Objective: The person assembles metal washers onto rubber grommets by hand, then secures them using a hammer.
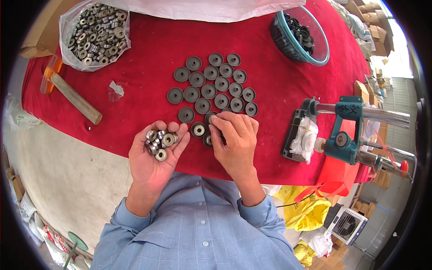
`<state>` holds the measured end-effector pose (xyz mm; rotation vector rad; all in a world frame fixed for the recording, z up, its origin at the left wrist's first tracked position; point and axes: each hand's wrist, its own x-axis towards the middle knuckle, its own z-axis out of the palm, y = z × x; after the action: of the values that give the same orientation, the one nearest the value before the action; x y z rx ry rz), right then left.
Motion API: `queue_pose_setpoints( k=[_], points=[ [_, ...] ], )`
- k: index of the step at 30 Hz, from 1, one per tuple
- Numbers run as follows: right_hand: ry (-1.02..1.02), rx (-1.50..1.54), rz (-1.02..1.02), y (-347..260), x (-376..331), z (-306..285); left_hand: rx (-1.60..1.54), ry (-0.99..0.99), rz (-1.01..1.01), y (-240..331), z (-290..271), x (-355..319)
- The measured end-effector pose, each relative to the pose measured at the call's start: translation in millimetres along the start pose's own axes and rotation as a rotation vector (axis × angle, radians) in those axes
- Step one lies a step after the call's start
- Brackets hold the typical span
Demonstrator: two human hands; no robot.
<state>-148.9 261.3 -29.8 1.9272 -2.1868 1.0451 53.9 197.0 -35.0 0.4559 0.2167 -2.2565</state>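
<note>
Palm up, my left hand (150, 168) cups several small metal ball bearings (168, 140) near the table's front edge. To its right, my right hand (237, 146) is lowered over the nearest round parts, its thumb and fingers pinched on a bearing (211, 117) at a dark cap; the fingers partly hide both. Several dark grey round caps (209, 91) with a raised centre hub lie in loose rows beyond the hands. One near cap (198, 130), between my hands, has a bearing seated in its middle. Another, beside the right thumb, is partly covered.
A clear bag of bearings (99, 38) stands far left, near a wooden-handled mallet (76, 96) with an orange head. A teal-rimmed basin (325, 42) holds black parts at far right. The green hand press (344, 139) occupies the right side of the red-clothed table (144, 58).
</note>
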Motion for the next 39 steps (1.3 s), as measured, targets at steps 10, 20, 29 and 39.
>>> queue_pose_setpoints(
  k=[10,20,29,39],
  points=[
    [-0.016,0.0,-0.03,3.5,-1.3,2.7,-0.013,-0.005,-0.005,-0.5,0.0,0.9],
    [-0.065,-0.362,-0.13,-14.1,-17.9,0.1,0.011,0.001,-0.008,0.2,1.5,-0.3],
    [-0.042,-0.188,-0.052,-24.4,-9.3,-13.5,0.033,-0.022,0.003,0.6,-3.4,-2.2],
    [-0.073,-0.14,-0.128,-33.0,-26.1,6.6,0.043,-0.004,0.015,1.0,-3.5,-3.5]
  ],
)
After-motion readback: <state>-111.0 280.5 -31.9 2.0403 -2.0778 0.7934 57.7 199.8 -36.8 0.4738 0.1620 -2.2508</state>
